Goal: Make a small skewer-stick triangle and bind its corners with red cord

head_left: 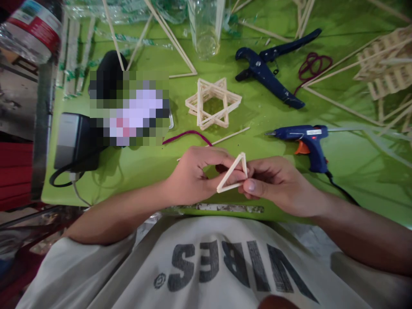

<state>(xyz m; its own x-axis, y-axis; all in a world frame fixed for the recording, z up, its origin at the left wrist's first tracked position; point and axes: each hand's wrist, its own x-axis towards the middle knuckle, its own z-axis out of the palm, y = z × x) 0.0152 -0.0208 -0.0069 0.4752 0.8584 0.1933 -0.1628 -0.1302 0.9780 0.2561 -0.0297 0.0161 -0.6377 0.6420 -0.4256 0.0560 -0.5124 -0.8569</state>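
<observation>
Between my two hands is a small triangle of pale wooden sticks (229,174), tilted up off the green table. My left hand (201,176) is closed on its left side, fingers reaching through or behind the frame. The thumb and fingers of my right hand (277,184) pinch its right corner. Just beyond my hands a loose wooden stick (231,135) lies beside a dark red cord (189,132). Farther back sits a star-shaped stack of sticks (197,103). A blue glue gun (313,139) with an orange trigger rests to the right of my right hand.
A blue cutter (273,77) lies open-handled at the back right, near stick structures (383,64). On the left are a black power adapter (75,141), a phone-like blurred object (138,111) and wrapped sticks (72,56). A clear cup (206,38) stands at the back.
</observation>
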